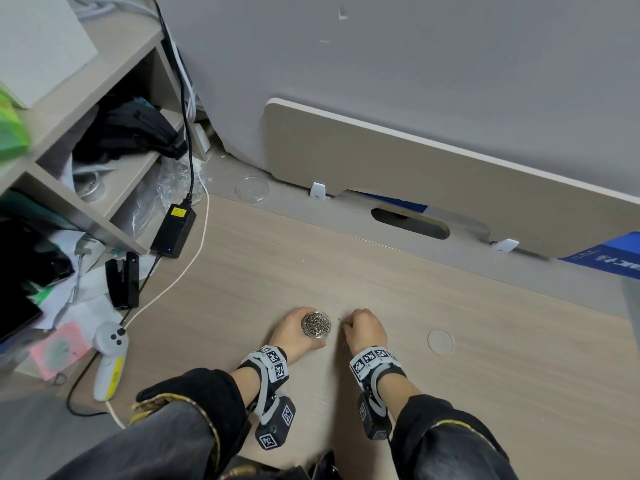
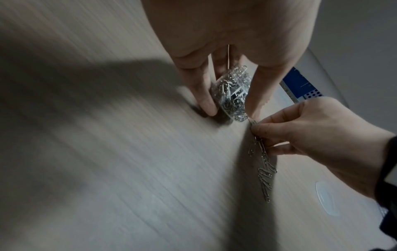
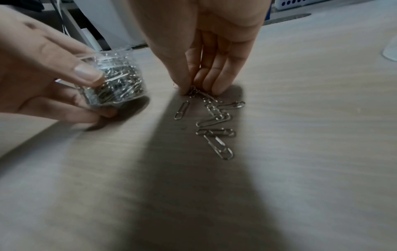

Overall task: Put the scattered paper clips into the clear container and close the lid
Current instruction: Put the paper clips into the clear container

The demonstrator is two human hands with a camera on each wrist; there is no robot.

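Observation:
My left hand [image 1: 298,332] grips the small clear round container [image 1: 316,325] [image 2: 233,95] [image 3: 114,81], lidless and nearly full of silver paper clips, just above the wooden desk. To its right my right hand [image 1: 363,329] [image 3: 193,88] pinches the end of a bunch of paper clips [image 3: 214,118] [image 2: 263,163] lying on the desk; thumb and fingertips press together on them. Several clips trail back toward my wrist, and one clip [image 3: 182,110] lies apart to the left. The clear round lid [image 1: 440,342] [image 2: 326,197] lies flat on the desk, right of my right hand.
A second clear lid [image 1: 251,189] lies near the back wall. A black power adapter [image 1: 173,230] with cables, a black stapler [image 1: 123,278] and a white controller [image 1: 109,358] sit at the left, beside cluttered shelves [image 1: 86,140]. A blue box [image 1: 602,258] is at the far right.

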